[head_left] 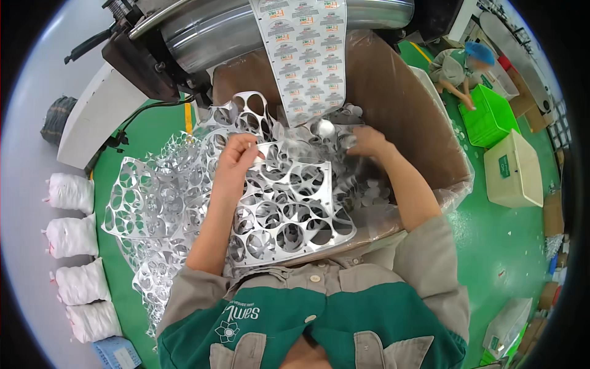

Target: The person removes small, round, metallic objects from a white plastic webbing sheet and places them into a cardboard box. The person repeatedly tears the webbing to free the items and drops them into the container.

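My left hand is closed, thumb and fingers pinching the edge of a silver punched foil sheet full of round holes. This sheet lies slanted across the front of a large lined box, close to my body. Over the box's middle, my right hand is smeared by motion, so its grip is unclear. Near its fingers lie loose silver round discs. From a metal roller above, a printed foil strip hangs down into the box, its lower end close to the discs.
A heap of punched foil scrap spills over the box's left side. The brown box wall rises to the right. White bags line the left wall. A co-worker bends by a green crate, near a cream bin.
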A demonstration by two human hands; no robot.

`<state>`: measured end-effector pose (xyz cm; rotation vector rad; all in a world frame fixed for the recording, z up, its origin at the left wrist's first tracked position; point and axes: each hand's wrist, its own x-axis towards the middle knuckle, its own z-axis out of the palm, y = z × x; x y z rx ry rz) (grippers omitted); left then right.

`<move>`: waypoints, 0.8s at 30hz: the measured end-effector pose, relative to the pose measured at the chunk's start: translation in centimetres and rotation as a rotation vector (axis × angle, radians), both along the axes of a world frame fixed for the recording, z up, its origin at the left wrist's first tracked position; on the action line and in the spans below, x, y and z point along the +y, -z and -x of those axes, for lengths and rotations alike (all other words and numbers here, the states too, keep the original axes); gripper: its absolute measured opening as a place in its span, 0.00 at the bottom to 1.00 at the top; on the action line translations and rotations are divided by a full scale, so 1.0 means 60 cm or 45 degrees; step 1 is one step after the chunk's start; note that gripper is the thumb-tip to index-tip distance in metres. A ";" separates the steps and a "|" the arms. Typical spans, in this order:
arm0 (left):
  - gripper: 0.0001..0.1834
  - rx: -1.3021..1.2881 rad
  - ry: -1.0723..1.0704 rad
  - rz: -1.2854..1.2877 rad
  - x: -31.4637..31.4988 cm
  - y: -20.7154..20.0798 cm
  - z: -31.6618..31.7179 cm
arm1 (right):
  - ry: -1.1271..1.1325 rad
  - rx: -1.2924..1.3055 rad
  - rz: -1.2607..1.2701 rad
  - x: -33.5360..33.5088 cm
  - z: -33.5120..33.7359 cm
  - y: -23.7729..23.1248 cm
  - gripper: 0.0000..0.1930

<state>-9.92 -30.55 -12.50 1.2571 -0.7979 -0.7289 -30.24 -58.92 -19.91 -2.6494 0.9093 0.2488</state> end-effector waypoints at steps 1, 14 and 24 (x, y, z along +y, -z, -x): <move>0.08 -0.058 0.033 -0.067 -0.001 -0.015 0.013 | 0.081 0.080 0.043 0.010 0.000 -0.058 0.30; 0.08 -1.721 1.040 -0.133 0.059 -0.144 0.145 | 0.224 -0.896 -1.671 0.015 0.013 -0.098 0.25; 0.10 -1.475 0.859 -0.246 0.065 -0.047 0.104 | -0.343 -0.291 -0.205 0.073 0.003 -0.151 0.20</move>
